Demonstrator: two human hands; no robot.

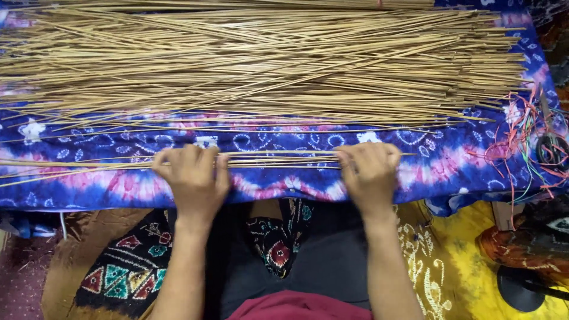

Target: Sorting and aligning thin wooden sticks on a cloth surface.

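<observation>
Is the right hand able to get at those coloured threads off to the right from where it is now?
Probably yes. The right hand rests on a small bunch of sticks, and only bare blue cloth lies between it and the coloured threads. It would have to leave the sticks first.

No packages, labels, signs or screens anywhere in view.

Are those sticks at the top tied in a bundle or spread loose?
Spread loose: the sticks fan flat over the blue cloth, ends uneven, some crossing.

Head view, steeply downward, close.
</observation>
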